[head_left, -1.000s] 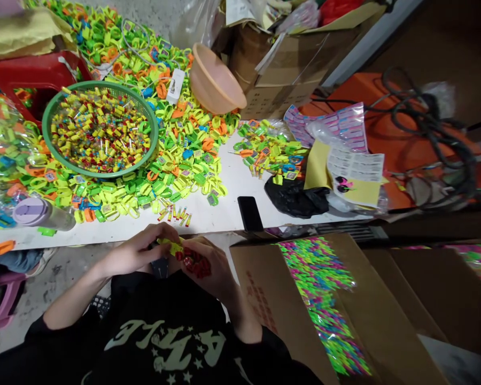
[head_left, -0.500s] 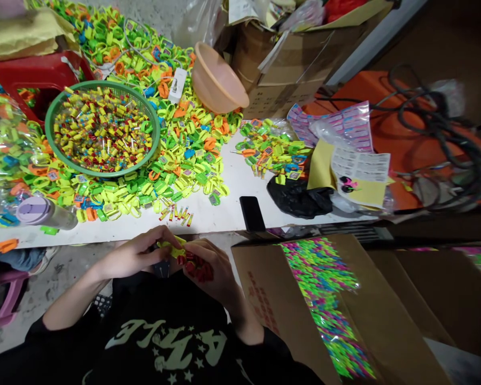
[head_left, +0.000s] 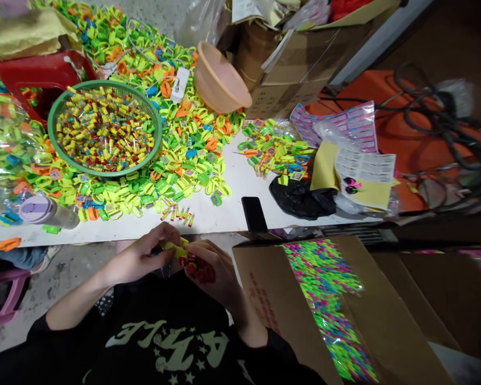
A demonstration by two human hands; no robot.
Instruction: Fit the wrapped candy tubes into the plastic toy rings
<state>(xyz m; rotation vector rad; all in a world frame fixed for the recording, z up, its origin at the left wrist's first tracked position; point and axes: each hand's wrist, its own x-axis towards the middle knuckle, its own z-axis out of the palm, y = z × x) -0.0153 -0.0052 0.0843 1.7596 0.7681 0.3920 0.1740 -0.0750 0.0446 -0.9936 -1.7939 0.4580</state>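
Close in front of my chest, below the table edge, both hands meet. My left hand (head_left: 144, 256) pinches a small yellow-green piece (head_left: 175, 250) between thumb and fingers. Several small red and yellow pieces (head_left: 200, 269) are gathered in my right hand (head_left: 216, 267), whose fingertips touch the yellow-green piece too. A few small yellow-and-red tubes (head_left: 179, 214) lie on the table just beyond my hands. Behind them a green basket (head_left: 159, 136) full of similar tubes sits among scattered green, orange and blue plastic pieces (head_left: 200, 179).
On the white table (head_left: 232, 214) are a black phone (head_left: 254, 214), a black plastic bag (head_left: 300, 198), a lilac-lidded cup (head_left: 48, 212) and a peach bowl (head_left: 221, 80). An open carton (head_left: 280, 305) with bagged colourful pieces stands right of my body.
The view has shifted slightly, so the table things appear a little further right. Both hands stay together with the same pieces in them.
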